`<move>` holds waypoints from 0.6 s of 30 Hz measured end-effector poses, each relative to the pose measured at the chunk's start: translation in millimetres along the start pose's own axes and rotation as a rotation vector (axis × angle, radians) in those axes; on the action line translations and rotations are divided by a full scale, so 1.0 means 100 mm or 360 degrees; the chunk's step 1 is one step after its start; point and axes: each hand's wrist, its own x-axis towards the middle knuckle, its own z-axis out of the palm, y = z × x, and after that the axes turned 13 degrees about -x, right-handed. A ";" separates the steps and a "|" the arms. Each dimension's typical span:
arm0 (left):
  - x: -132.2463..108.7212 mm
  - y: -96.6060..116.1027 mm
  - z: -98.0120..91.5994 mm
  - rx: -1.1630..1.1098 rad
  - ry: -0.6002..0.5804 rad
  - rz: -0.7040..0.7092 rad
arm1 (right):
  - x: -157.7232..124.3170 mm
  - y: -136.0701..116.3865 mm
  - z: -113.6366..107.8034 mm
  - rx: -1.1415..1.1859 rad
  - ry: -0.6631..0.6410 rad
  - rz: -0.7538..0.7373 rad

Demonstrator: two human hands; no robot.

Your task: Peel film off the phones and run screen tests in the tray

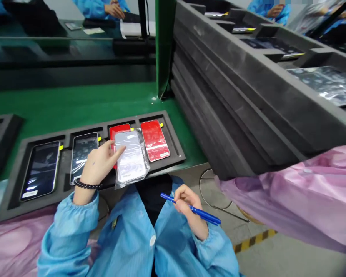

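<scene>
My left hand [99, 163], with a black beaded bracelet at the wrist, grips the left edge of a pale-screened phone [130, 156] in a clear plastic bag. Its thumb lies across the screen. The phone partly covers a red-faced phone [112, 132] in the black foam tray [31, 143]. A second red phone [155, 140] sits in the compartment on the right. Two dark-screened phones [42, 168] [82, 154] lie in the left compartments, each with a yellow tab. Before my chest, my right hand [188, 204] is closed around a blue marker pen [204, 215].
Stacked black foam trays [219, 84] rise on the right, the top one holding bagged phones [328, 82]. A green post [163, 46] stands beside them on the green bench [75, 100]. Another foam tray [5, 142] is at far left. Co-workers' hands [114, 9] show across the bench.
</scene>
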 end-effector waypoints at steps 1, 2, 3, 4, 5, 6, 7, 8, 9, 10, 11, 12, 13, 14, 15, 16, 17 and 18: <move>-0.02 0.03 -0.03 0.0180 0.0011 -0.0029 | 0.02 -0.03 -0.01 -0.0025 0.0006 -0.0017; -0.06 0.06 -0.05 0.0357 0.0039 -0.0043 | 0.04 -0.06 -0.02 -0.0054 0.0013 -0.0028; -0.11 0.11 -0.07 0.0484 0.0072 -0.0023 | 0.05 -0.09 -0.02 -0.0082 0.0020 -0.0035; -0.20 0.16 -0.07 0.0523 0.0093 0.0055 | 0.07 -0.13 -0.02 -0.0107 0.0009 -0.0039; -0.30 0.22 -0.07 0.0466 0.0083 0.0200 | 0.09 -0.18 -0.02 -0.0131 -0.0020 -0.0039; -0.43 0.29 -0.05 0.0338 0.0012 0.0428 | 0.11 -0.23 -0.01 -0.0147 -0.0068 -0.0046; -0.56 0.36 -0.02 0.0172 -0.0153 0.0734 | 0.12 -0.28 0.00 -0.0155 -0.0118 -0.0059; -0.69 0.43 0.02 0.0030 -0.0387 0.1047 | 0.13 -0.32 0.01 -0.0162 -0.0159 -0.0076; -0.81 0.49 0.08 -0.0063 -0.0602 0.1297 | 0.14 -0.37 0.01 -0.0165 -0.0186 -0.0095; -0.91 0.54 0.15 -0.0118 -0.0673 0.1446 | 0.13 -0.40 0.00 -0.0168 -0.0196 -0.0107; -0.99 0.57 0.22 -0.0148 -0.0632 0.1530 | 0.11 -0.43 -0.02 -0.0175 -0.0196 -0.0106; -1.05 0.59 0.29 -0.0169 -0.0553 0.1591 | 0.09 -0.45 -0.04 -0.0187 -0.0198 -0.0091; -1.09 0.59 0.36 -0.0179 -0.0451 0.1620 | 0.06 -0.47 -0.07 -0.0206 -0.0213 -0.0070; -1.12 0.58 0.42 -0.0191 -0.0370 0.1645 | 0.03 -0.48 -0.11 -0.0235 -0.0238 -0.0051; -1.13 0.56 0.47 -0.0216 -0.0335 0.1666 | 0.00 -0.50 -0.16 -0.0277 -0.0265 -0.0041; -1.15 0.55 0.52 -0.0264 -0.0366 0.1670 | -0.02 -0.51 -0.20 -0.0340 -0.0299 -0.0065; -1.17 0.53 0.55 -0.0352 -0.0453 0.1645 | -0.04 -0.53 -0.24 -0.0413 -0.0345 -0.0136; -1.19 0.52 0.57 -0.0486 -0.0605 0.1580 | -0.05 -0.55 -0.27 -0.0485 -0.0403 -0.0256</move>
